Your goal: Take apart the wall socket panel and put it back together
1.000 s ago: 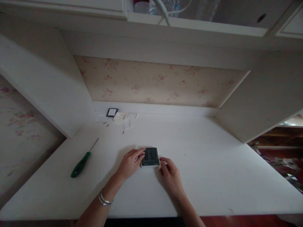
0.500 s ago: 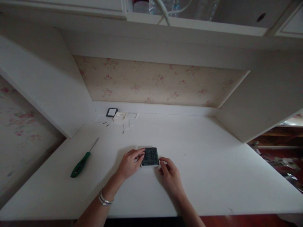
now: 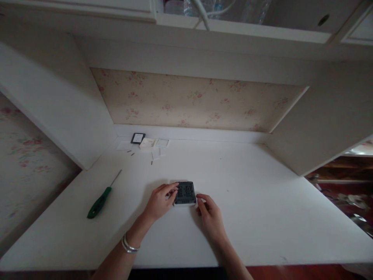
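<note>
A square socket panel (image 3: 186, 193) lies on the white countertop, its dark slotted back facing up and a white rim showing along its lower edge. My left hand (image 3: 161, 200) grips its left side, with fingertips over the upper left corner and the thumb by the edge. At the right edge, the curled fingers of my right hand (image 3: 209, 212) press close against the panel, the thumb near the index finger. The undersides of the fingers are hidden. Left of my hands rests a green-handled screwdriver (image 3: 100, 203), its shaft pointing to the back.
At the back left lie a dark-framed white socket plate (image 3: 138, 138), a white mounting box (image 3: 147, 143), a thin white frame (image 3: 163, 142) and several small screws (image 3: 133, 154). Side panels flank the counter (image 3: 247, 221). Overhead, a shelf holds plastic bottles and a white cable (image 3: 201, 13).
</note>
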Demonstrator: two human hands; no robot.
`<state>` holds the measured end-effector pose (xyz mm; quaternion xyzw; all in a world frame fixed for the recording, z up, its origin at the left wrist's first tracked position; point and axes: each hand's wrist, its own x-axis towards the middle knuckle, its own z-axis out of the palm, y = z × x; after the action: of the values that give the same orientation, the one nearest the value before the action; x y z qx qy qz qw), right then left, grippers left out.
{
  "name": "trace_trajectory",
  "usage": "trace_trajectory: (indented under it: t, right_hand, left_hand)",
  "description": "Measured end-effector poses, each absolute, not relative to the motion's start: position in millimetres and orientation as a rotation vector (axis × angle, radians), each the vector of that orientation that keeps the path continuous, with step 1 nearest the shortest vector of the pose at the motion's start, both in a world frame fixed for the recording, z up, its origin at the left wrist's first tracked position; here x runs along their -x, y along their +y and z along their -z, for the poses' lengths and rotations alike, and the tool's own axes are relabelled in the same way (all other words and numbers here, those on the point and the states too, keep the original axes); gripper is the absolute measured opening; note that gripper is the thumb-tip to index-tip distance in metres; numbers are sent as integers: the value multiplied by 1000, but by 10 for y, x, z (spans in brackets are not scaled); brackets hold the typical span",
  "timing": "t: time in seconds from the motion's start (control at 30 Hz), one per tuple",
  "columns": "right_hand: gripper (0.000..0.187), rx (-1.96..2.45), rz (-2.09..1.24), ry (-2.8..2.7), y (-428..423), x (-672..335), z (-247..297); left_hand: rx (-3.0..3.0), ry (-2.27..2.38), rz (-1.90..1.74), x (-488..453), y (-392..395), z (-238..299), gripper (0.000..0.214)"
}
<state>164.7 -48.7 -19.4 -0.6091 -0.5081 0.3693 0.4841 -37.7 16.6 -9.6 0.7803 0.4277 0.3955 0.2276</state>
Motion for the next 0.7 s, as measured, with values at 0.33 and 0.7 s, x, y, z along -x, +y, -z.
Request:
trace_trajectory:
  t: [0.33,0.7]
  right_hand:
    - [37,1477,-894,-1237,-496,-1647,168]
    - [39,1482,-925,-1203,-492,-1636,171]
  left_hand:
    - [-2126,1238,-1135,406,174,58,30]
    - [-2225,1190,-1094,400,146,33,35]
